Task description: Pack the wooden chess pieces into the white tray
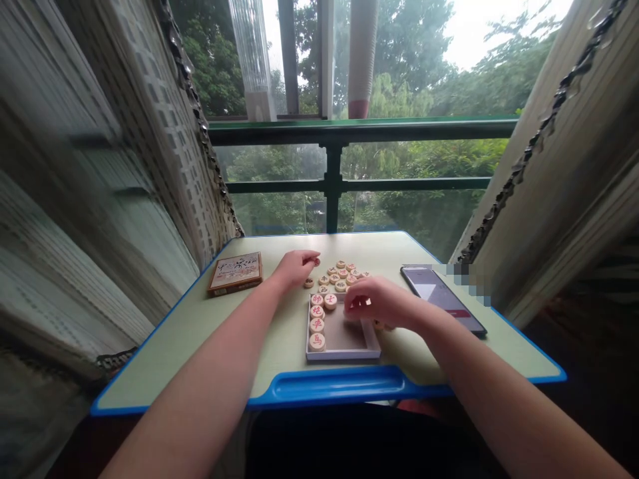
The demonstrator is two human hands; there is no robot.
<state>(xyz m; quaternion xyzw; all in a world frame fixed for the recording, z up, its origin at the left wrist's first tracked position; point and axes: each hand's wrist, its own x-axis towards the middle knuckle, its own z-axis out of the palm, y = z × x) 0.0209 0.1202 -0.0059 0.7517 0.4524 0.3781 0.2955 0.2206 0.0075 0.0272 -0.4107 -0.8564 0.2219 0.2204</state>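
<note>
A shallow white-walled box (343, 356) lies on the table in front of me. Red-marked Chinese chess pieces (317, 325) line its left side, and another red-marked piece (330, 301) sits beside the top one. Over the box's right half, my right hand (372, 296) reaches down with fingers curled together; whatever they hold is hidden. Beyond the box, my left hand (298, 265) pinches a chess piece (316, 261) between thumb and fingers. Loose round pieces (335, 279), marked red or dark, are scattered just behind the box. A few more lie partly hidden under my right wrist.
A printed box lid (235, 273) lies at the left of the pale table (200, 346). To the right rests a tablet or large phone (444, 301). A blue trough (339, 384) runs along the near edge. Curtains and a railed window surround the table.
</note>
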